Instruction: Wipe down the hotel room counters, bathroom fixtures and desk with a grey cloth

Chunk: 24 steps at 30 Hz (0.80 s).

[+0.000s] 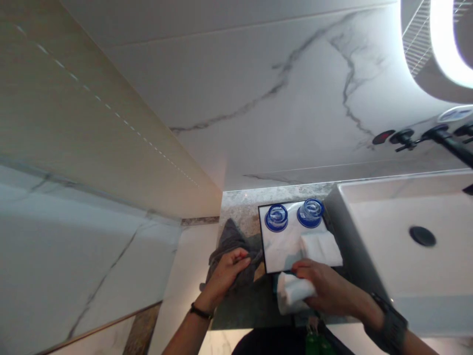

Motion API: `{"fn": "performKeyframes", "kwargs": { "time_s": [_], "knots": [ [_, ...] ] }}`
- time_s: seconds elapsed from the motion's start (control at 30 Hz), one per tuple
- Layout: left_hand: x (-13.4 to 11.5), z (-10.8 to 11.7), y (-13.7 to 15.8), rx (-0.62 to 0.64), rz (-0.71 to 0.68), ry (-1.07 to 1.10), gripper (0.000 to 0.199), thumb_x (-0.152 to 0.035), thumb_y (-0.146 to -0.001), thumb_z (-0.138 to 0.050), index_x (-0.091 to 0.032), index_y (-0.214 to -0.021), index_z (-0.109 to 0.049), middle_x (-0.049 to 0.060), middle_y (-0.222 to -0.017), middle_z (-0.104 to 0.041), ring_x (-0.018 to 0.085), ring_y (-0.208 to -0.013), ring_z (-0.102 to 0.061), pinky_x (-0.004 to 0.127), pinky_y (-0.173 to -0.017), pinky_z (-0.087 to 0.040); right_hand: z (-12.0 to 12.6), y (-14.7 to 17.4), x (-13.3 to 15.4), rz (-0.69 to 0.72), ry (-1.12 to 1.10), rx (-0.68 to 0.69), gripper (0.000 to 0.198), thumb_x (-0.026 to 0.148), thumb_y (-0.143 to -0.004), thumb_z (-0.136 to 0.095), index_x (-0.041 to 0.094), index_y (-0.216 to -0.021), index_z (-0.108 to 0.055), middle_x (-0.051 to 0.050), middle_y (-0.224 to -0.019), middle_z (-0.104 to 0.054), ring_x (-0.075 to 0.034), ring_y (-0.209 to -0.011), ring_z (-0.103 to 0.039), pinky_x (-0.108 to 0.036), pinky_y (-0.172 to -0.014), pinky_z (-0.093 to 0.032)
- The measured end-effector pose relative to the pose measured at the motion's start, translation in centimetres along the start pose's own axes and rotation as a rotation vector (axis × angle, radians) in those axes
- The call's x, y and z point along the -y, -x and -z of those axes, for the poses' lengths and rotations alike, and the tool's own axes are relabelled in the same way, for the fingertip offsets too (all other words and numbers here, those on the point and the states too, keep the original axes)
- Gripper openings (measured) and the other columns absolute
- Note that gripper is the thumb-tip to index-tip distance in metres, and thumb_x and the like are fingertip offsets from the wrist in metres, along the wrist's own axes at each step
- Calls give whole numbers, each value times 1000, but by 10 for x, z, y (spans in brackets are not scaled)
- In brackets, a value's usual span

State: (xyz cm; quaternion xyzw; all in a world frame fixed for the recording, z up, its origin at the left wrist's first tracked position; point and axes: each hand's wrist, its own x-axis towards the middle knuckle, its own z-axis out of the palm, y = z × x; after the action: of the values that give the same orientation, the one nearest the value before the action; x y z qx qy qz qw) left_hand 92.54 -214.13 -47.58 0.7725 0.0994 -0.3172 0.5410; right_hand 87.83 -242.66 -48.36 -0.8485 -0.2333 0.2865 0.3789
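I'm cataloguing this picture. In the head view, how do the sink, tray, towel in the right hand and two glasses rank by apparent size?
1. Sink, cut by the frame
2. Tray
3. Towel in the right hand, partly covered
4. Glass nearer the sink and other glass: too alike to rank

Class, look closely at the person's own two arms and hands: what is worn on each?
The left hand is ungloved, with a slim dark band around its wrist. The right hand is ungloved too; its wrist carries a broad, dark wristwatch. No sleeve shows on either visible forearm.
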Motion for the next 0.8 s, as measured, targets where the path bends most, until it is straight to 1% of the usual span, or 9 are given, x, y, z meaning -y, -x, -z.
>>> {"fn": "performKeyframes", "kwargs": {
  "time_s": [0.07, 0.17, 0.23, 0.3, 0.4, 0.5, 0.67, 0.73, 0.8],
  "knots": [
    [-13, -23, -10, 33, -102, -42, 30, -44, -81, -60, -15, -88, -63, 1, -78, -65, 16, -73, -59, 26, -68, -46, 1, 16, -14, -24, -12, -58, 43, 14, -63, -58, 14, -106, -64, -13, -142, -48, -26, -135, -39, -39, -113, -34],
    [-13, -64, -33, 78, -369, -398, 31, -32, -90, -48, -16, -112, -63, 9, -112, -68, 22, -105, -60, 35, -95, -46, 0, 23, -38, -76, 110, -76, 45, 14, -61, -55, 14, -105, -66, -11, -153, -32, -27, -146, -11, -48, -121, -11],
    [-1, -83, -48, 180, -527, -735, 40, -21, -92, -42, -14, -129, -56, 11, -135, -57, 24, -127, -48, 41, -112, -33, -4, 21, -51, -112, 130, -49, 49, 15, -60, -55, 14, -107, -66, -10, -155, -28, -26, -147, -6, -49, -121, -7],
    [15, -92, -58, 271, -597, -1024, 48, -16, -91, -40, -14, -139, -47, 12, -146, -46, 24, -137, -37, 43, -116, -26, -11, 20, -60, -126, 113, -30, 51, 16, -58, -55, 15, -108, -66, -9, -157, -24, -25, -147, -4, -49, -121, -5],
    [27, -95, -66, 274, -612, -1267, 52, -17, -93, -39, -17, -145, -38, 9, -148, -44, 25, -137, -36, 43, -112, -33, -20, 20, -66, -121, 94, -49, 46, 16, -56, -53, 16, -100, -67, -5, -158, -17, -24, -147, 0, -48, -121, -2],
    [18, -106, -76, 221, -641, -1373, 49, -16, -96, -31, -15, -145, -38, 9, -148, -45, 25, -132, -40, 43, -105, -40, -22, 21, -68, -122, 79, -66, 45, 16, -54, -52, 15, -96, -69, -5, -158, -16, -24, -147, 0, -48, -121, -2],
    [-13, -146, -106, 43, -604, -1442, 46, -14, -96, -31, -8, -140, -42, 14, -146, -44, 28, -123, -46, 42, -98, -46, -21, 19, -70, -102, 72, -48, 42, 15, -53, -51, 14, -91, -70, -7, -157, -20, -26, -147, -2, -49, -121, -4],
    [-17, -154, -109, -9, -559, -1440, 45, -13, -95, -32, -7, -138, -43, 15, -144, -46, 27, -120, -47, 39, -94, -48, -20, 18, -71, -98, 75, -51, 42, 15, -53, -51, 13, -91, -70, -8, -157, -20, -26, -146, -3, -49, -121, -4],
    [-14, -152, -103, 1, -559, -1434, 43, -14, -95, -35, -8, -136, -45, 15, -142, -47, 27, -118, -48, 37, -92, -49, -19, 18, -70, -102, 76, -53, 43, 14, -54, -51, 13, -92, -70, -8, -157, -21, -26, -147, -4, -49, -121, -5]
  ]
}}
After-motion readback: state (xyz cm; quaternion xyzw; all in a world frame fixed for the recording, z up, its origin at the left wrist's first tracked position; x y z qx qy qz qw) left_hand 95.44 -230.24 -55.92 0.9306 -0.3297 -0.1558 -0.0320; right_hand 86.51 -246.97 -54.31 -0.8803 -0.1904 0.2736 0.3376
